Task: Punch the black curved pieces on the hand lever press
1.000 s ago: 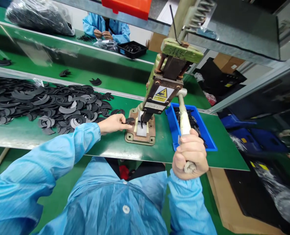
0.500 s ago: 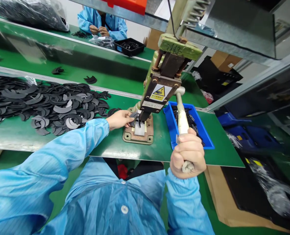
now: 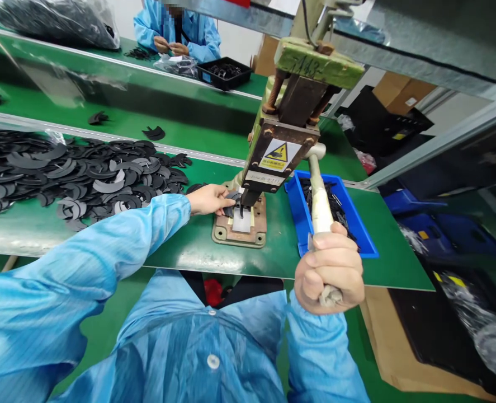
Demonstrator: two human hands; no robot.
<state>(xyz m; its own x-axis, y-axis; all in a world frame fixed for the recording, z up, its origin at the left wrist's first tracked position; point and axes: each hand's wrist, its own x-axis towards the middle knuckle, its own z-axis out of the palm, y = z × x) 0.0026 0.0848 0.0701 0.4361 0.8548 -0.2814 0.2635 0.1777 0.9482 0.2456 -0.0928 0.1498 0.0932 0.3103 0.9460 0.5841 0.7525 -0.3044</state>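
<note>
A hand press point(image 3: 283, 151) with a yellow warning label stands on the green table in front of me. My left hand point(image 3: 209, 200) pinches a dark curved plastic piece point(image 3: 232, 202) at the press base point(image 3: 239, 238), under the ram. A pale metal plate point(image 3: 241, 221) lies on that base. My right hand point(image 3: 329, 271) is wrapped round the press lever point(image 3: 321, 204), whose handle points down toward me. The piece's contact with the ram is partly hidden by my fingers.
Many dark curved pieces point(image 3: 100, 176) are heaped at the left. A blue bin point(image 3: 359, 229) of thin black parts stands right of the press. Across the bench point(image 3: 168, 103) a co-worker's hands point(image 3: 170, 46) work beside a black tray point(image 3: 223, 81).
The whole view has shifted slightly. My left hand has moved the curved piece a little against the press tooling. My right hand keeps its grip on the lever.
</note>
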